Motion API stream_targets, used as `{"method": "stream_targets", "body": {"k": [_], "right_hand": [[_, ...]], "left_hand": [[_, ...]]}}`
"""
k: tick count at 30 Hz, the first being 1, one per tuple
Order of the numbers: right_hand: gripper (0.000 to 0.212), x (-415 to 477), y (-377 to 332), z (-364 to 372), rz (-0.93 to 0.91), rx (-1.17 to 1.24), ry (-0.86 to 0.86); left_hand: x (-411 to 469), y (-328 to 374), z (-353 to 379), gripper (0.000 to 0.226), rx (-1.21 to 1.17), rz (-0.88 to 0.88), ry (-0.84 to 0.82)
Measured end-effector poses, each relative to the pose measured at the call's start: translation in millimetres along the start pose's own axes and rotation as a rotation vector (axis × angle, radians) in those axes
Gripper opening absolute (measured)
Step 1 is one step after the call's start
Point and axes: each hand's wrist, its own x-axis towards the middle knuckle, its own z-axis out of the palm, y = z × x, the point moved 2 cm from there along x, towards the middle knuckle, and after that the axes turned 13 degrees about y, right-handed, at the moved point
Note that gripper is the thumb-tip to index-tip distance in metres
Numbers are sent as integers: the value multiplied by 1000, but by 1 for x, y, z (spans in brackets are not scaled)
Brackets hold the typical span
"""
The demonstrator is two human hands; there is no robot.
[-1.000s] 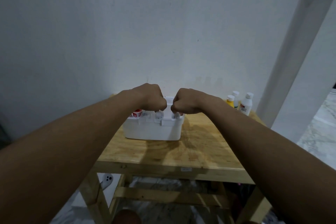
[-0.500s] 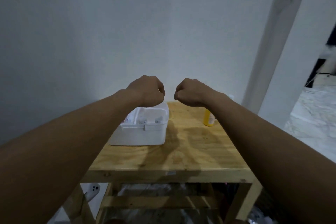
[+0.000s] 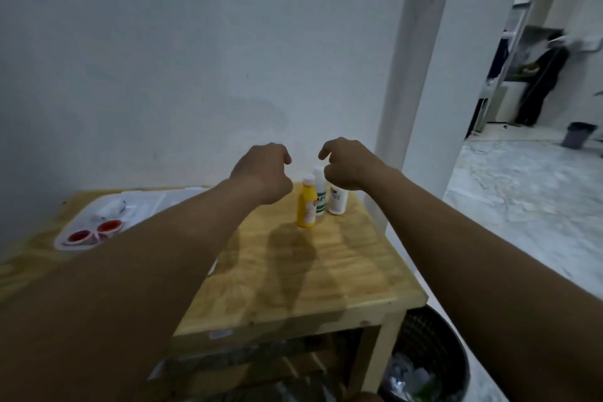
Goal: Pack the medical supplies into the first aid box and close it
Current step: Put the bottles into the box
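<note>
Both hands loosely curled, pinching nothing. Right hand (image 3: 350, 165) directly above the three upright bottles, nearer than left hand (image 3: 262, 173): yellow bottle (image 3: 306, 204) at front, two white ones just behind. Open first aid box (image 3: 85, 240) well left of the yellow bottle.

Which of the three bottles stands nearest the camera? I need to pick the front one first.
The yellow bottle. It stands in front, left of the two white bottles, the green-labelled one and the plain one.
</note>
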Motion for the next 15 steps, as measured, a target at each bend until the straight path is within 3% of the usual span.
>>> {"method": "stream_targets", "body": {"k": [4,7,10,15], "right_hand": [[57,10,30,16,32,-9,38],[66,17,47,33,57,-3,45],[71,24,59,50,73,19,-10],[60,27,75,71,98,75,-19]], "left_hand": [[1,2,42,84,-55,-169,-82],[3,1,67,86,-105,-241,-66],[2,1,86,77,-145,-252,-24],[-3,0,106,42,-181,-230,58]]}}
